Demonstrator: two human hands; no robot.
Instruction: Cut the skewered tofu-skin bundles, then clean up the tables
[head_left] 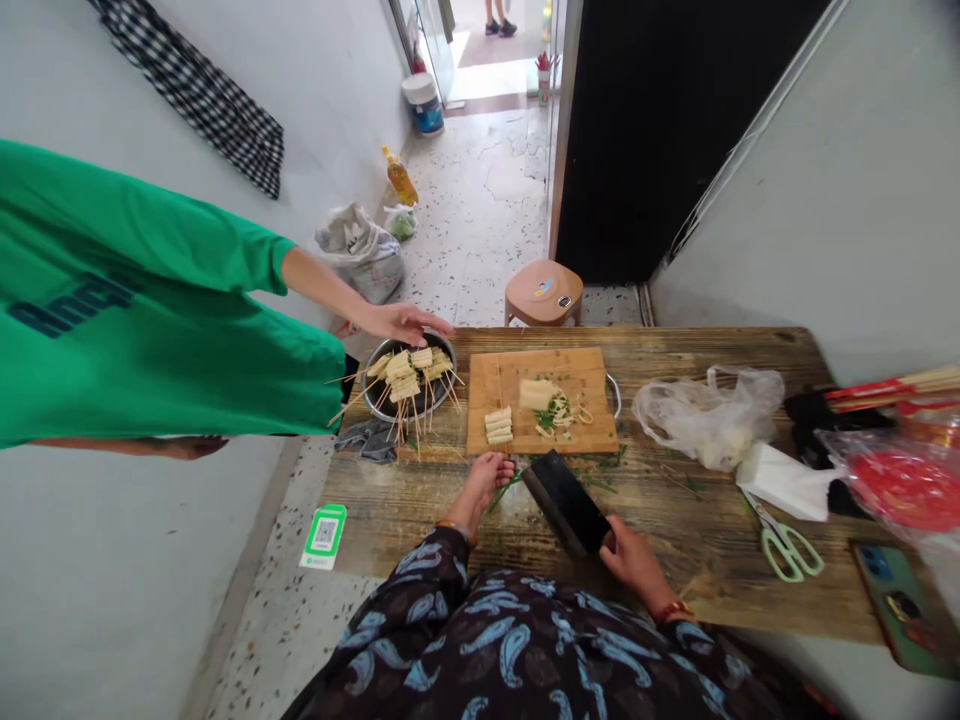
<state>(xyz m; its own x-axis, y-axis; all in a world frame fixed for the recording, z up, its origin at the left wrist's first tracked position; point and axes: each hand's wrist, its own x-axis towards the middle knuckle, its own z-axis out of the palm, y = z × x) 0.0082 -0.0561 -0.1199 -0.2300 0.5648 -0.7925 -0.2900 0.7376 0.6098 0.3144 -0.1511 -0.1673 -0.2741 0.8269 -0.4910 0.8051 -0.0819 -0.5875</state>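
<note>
My right hand [636, 562] grips the handle of a dark, broad-bladed cleaver [564, 500], held at a slant in front of the cutting board. Close to the board's front edge is my left hand [489, 478], its fingers curled together; what they hold, if anything, is hidden. Green stems [507, 491] show just beside it. On the wooden cutting board [491, 380] lie a small stack of pale rolls [498, 426], a pale folded sheet [537, 394] and chopped greens [556, 410] with pale strips. Skewered rolls [402, 375] rest in a metal bowl [367, 388] to the left.
A co-worker in a green shirt [172, 330] reaches a hand [405, 322] over the bowl. Right of the board, the wooden table [675, 555] holds a plastic bag [712, 415], white tissues [787, 480], scissors [791, 550] and a phone [896, 600]. Behind stands a stool [544, 290].
</note>
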